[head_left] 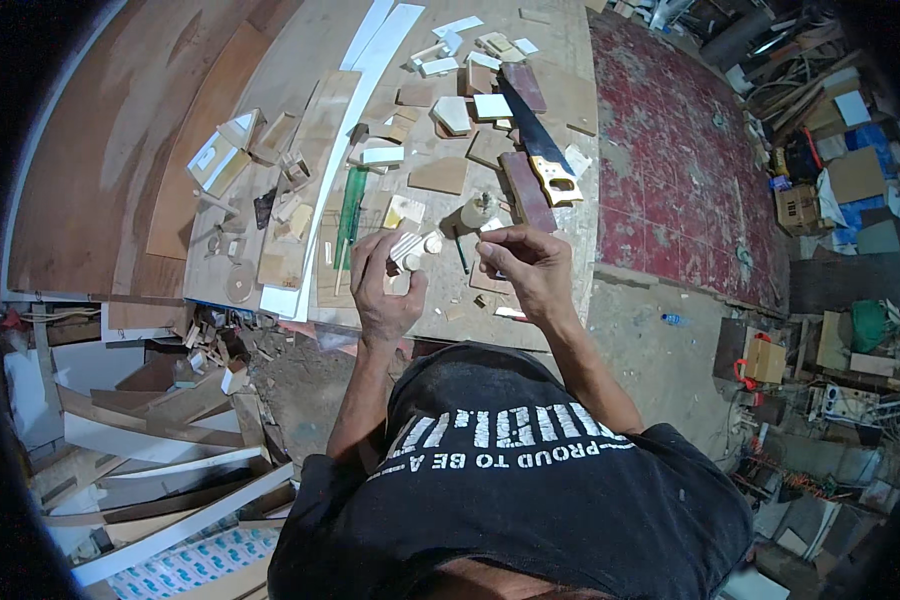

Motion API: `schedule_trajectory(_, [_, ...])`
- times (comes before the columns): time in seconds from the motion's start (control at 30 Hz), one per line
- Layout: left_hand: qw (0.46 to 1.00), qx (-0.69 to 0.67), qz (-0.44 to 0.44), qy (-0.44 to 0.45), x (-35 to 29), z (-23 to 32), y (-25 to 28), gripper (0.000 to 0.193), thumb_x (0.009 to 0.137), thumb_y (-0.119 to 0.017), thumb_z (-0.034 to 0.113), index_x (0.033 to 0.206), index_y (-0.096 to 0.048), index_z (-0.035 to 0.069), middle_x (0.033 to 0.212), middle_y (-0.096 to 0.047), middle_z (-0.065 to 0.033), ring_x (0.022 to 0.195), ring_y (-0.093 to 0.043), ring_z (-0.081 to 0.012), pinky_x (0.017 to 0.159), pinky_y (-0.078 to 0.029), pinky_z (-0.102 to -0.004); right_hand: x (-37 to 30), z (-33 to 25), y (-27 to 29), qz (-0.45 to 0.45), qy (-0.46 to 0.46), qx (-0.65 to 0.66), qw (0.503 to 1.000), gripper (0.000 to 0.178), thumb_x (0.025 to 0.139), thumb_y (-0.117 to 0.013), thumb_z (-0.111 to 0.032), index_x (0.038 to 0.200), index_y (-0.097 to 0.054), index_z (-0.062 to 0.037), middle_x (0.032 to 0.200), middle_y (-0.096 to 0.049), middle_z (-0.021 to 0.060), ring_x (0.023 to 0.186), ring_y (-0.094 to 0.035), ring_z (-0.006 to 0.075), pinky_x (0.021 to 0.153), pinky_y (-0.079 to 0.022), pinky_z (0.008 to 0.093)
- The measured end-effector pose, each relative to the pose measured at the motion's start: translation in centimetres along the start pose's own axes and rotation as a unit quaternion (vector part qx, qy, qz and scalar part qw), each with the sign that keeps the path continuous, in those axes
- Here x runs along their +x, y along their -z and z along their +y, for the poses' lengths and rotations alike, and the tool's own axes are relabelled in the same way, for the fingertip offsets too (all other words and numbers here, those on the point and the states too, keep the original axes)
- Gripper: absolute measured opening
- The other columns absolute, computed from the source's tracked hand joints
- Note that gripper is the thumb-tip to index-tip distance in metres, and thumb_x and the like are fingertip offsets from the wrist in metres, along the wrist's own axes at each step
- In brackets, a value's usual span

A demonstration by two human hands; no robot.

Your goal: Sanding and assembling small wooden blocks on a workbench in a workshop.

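Logging remotely, I am counting one left hand, one right hand, one striped wooden piece and two round discs on it. On the bench I am tallying one handsaw, two reddish-brown boards, one green strip and one pale container. I am recording more than a dozen wood offcuts, exact number uncertain.
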State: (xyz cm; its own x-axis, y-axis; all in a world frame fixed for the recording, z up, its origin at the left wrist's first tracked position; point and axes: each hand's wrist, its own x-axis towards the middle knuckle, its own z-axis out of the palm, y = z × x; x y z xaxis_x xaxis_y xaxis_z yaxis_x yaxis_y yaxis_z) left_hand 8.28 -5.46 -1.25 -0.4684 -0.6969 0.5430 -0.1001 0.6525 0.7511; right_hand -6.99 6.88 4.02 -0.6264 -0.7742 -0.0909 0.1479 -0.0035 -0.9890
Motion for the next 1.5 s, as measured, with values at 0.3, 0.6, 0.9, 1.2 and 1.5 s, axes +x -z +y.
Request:
schedule_trajectory(0.3, [0.999, 0.021, 0.024, -0.025, -0.3, 1.6, -2.1, 0.049, 0.065, -0.065, -0.002, 0.114, -0.058, -0.002, 0.112, -0.059, -0.0168, 0.104, -0.058, -0.0331, 0.091, -0.047, -0.0409, 0.4, -0.5, 2.6, -0.017, 0.056, -0.022, 0.998, 0.009, 0.086, -0.07, -0.004, 0.092, -0.065, 0.0014, 0.075, -0.064, 0.0017, 0.07, -0.06, 0.0072, 0.063, -0.048, 0.0215])
schedule_trajectory(0.6, [0.997, 0.029, 0.047, -0.052, -0.3, 5.3, -4.4, 0.048, 0.067, -0.066, 0.0, 0.115, -0.059, -0.003, 0.109, -0.059, -0.0182, 0.102, -0.059, -0.0326, 0.089, -0.048, -0.0399, -0.2, -0.9, 5.9, -0.02, 0.081, 0.007, 0.996, 0.014, 0.085, -0.072, -0.006, 0.094, -0.063, -0.0008, 0.073, -0.062, 0.0004, 0.07, -0.059, 0.005, 0.061, -0.047, 0.0187])
schedule_trajectory(0.9, [0.995, 0.007, 0.048, -0.089, -0.6, 8.1, -7.7, 0.052, 0.062, -0.065, -0.001, 0.114, -0.058, -0.004, 0.108, -0.058, -0.0186, 0.1, -0.057, -0.0346, 0.087, -0.047, -0.0422, -1.6, -1.9, 10.1, -0.022, 0.106, 0.008, 0.994, 0.014, 0.086, -0.069, -0.004, 0.099, -0.066, 0.0005, 0.081, -0.067, 0.0042, 0.074, -0.063, 0.0078, 0.067, -0.051, 0.02])
schedule_trajectory(1.2, [0.985, 0.07, 0.03, -0.155, -0.1, 11.9, -10.8, 0.051, 0.061, -0.07, 0.0, 0.111, -0.06, -0.002, 0.108, -0.058, -0.0163, 0.101, -0.055, -0.0345, 0.089, -0.046, -0.0439, -2.3, -2.3, 12.7, -0.001, 0.092, 0.111, 0.99, 0.009, 0.087, -0.067, -0.002, 0.095, -0.066, 0.0024, 0.09, -0.068, 0.0055, 0.079, -0.064, 0.0091, 0.072, -0.052, 0.0224])
schedule_trajectory(1.5, [0.98, 0.071, 0.01, -0.186, -0.4, 13.3, -12.4, 0.057, 0.057, -0.071, -0.004, 0.113, -0.061, 0.0, 0.109, -0.06, -0.0143, 0.102, -0.056, -0.0342, 0.09, -0.046, -0.0447, -2.0, -2.8, 12.6, 0.039, 0.207, -0.083, 0.974, 0.01, 0.079, -0.07, -0.005, 0.089, -0.068, -0.0015, 0.103, -0.063, 0.0081, 0.085, -0.059, 0.0116, 0.065, -0.046, 0.0244])
